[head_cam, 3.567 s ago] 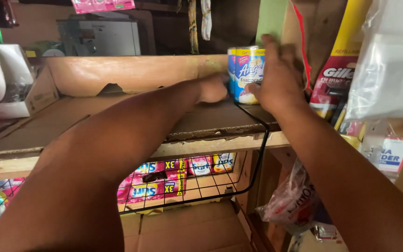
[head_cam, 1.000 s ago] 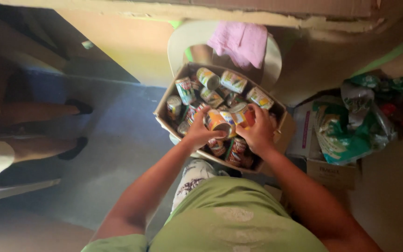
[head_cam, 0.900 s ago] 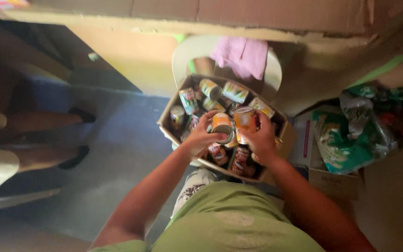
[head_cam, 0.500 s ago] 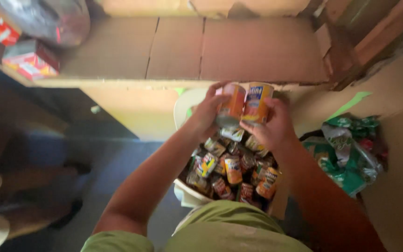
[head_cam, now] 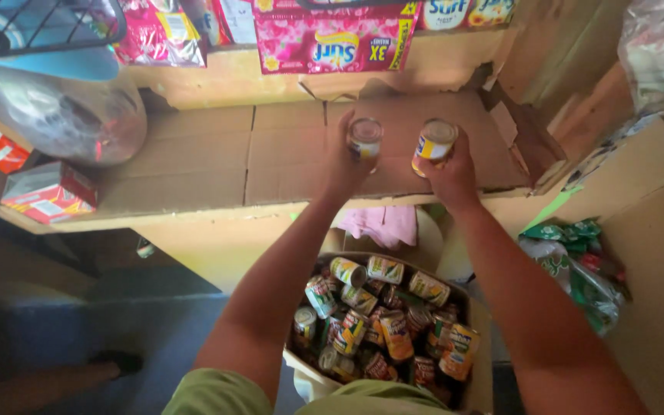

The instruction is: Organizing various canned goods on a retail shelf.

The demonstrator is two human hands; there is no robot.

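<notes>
My left hand (head_cam: 345, 165) grips a small tin can (head_cam: 365, 138) with a pale label, held upright over the cardboard-lined shelf (head_cam: 194, 165). My right hand (head_cam: 449, 173) grips a second can (head_cam: 433, 144) with a yellow label, a little to the right at the same height. Both arms reach forward from below. Beneath them an open cardboard box (head_cam: 479, 346) holds several more cans (head_cam: 382, 327) lying jumbled, standing on a pale plastic chair with a pink cloth (head_cam: 384, 224) on it.
Pink detergent packs (head_cam: 332, 40) hang at the shelf's back. A clear plastic bag (head_cam: 63, 119) and a small red-and-white box (head_cam: 49, 192) sit at the shelf's left. Green packets (head_cam: 574, 257) lie on the right. Another person's foot (head_cam: 117, 363) shows at lower left.
Both hands took a can each from the box and lifted them up to the shelf. The view tilted upward from the floor to the shelf.
</notes>
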